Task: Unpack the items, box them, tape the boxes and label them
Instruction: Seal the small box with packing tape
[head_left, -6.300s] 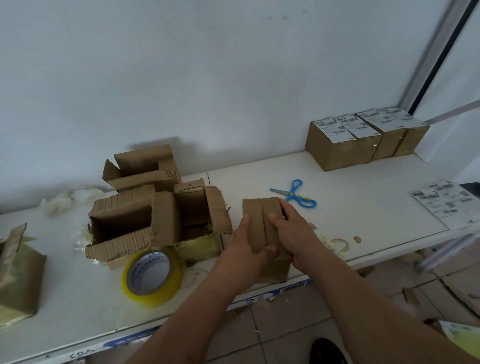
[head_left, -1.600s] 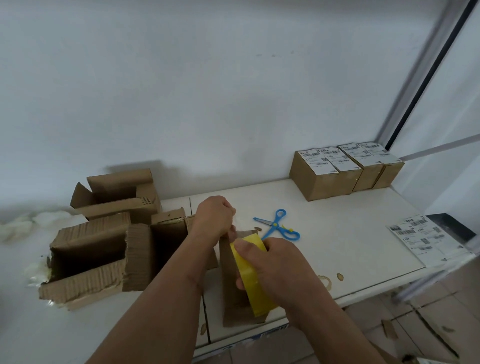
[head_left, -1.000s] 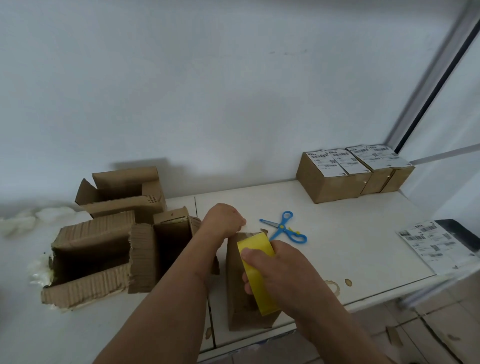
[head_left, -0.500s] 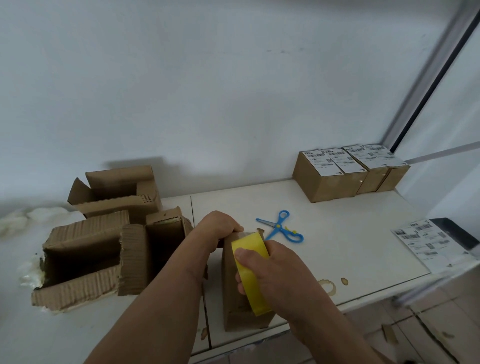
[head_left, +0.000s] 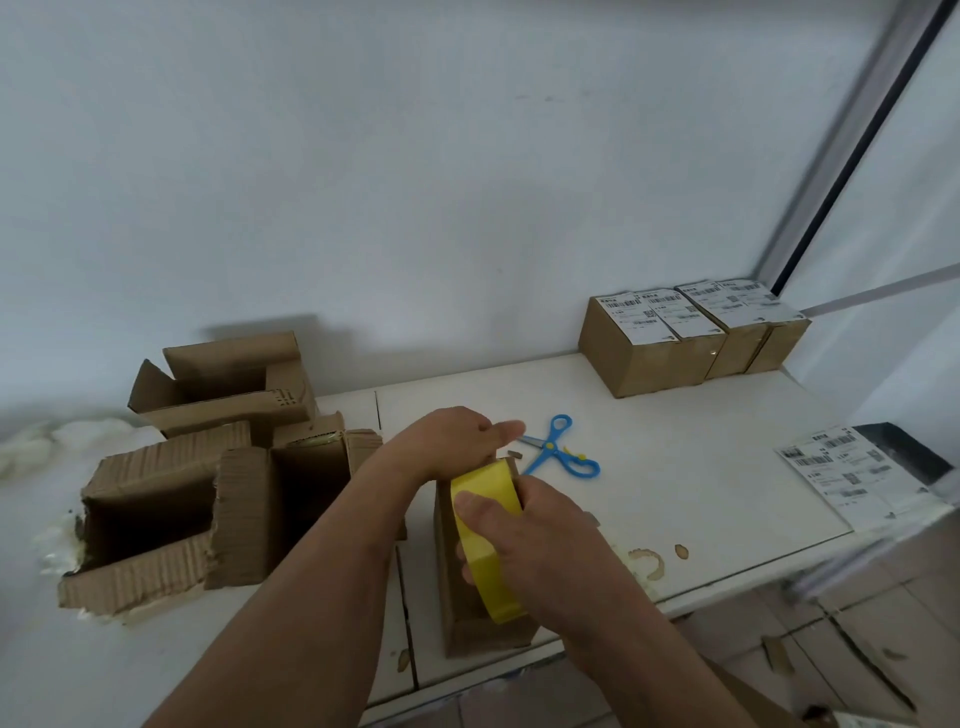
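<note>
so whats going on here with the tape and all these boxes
A person is taping a small cardboard box shut at the near edge of the white table. The right hand grips a yellow tape roll on top of the box, while the left hand rests at the box's far end. Blue scissors lie just beyond. Four labelled boxes sit at the back right, opened cartons to the left.

Matt brown cardboard box (head_left: 457, 582), glossy yellow tape roll (head_left: 485, 540), blue plastic scissors (head_left: 563, 457), smooth white table (head_left: 701, 467)
</note>
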